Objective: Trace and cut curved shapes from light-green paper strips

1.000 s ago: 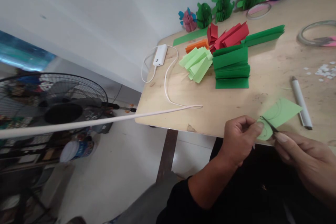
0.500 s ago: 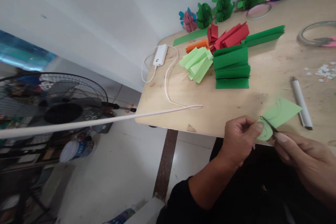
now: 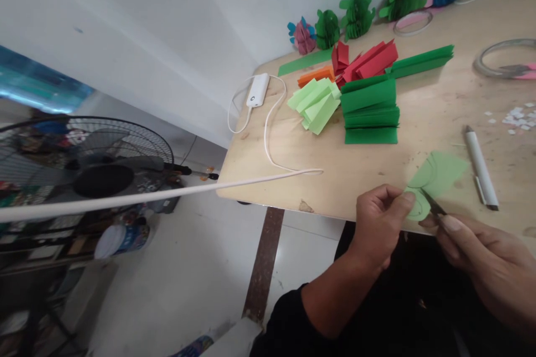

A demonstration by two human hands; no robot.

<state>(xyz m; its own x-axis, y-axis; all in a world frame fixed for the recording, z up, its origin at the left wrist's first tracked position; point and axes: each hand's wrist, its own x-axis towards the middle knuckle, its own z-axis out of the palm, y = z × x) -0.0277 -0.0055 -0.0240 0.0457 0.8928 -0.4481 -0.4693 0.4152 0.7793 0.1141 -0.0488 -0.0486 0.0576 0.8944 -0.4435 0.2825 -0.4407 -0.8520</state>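
Between finger and thumb, my left hand (image 3: 380, 223) pinches the edge of a light green sheet of paper (image 3: 444, 172) with curved pencil outlines on it. My right hand (image 3: 481, 251) is closed around a pair of scissors (image 3: 431, 202), whose dark blades lie at the paper beside a rounded, partly cut shape. The scissors' handles are hidden by my fingers. Both hands are at the table's front edge. To the right of the paper lies a white marker pen (image 3: 481, 167).
Folded green paper (image 3: 371, 117), light green paper (image 3: 316, 103) and red paper (image 3: 371, 64) lie farther back. A power bank (image 3: 258, 89) has a white cable (image 3: 251, 179) running off left. Paper figures (image 3: 358, 15) line the wall. A tape roll (image 3: 502, 58) and white scraps (image 3: 519, 118) sit right.
The light green paper has turned and shifted slightly left in my left hand. The scissors' blades have moved a little with it, and the view has tilted slightly.
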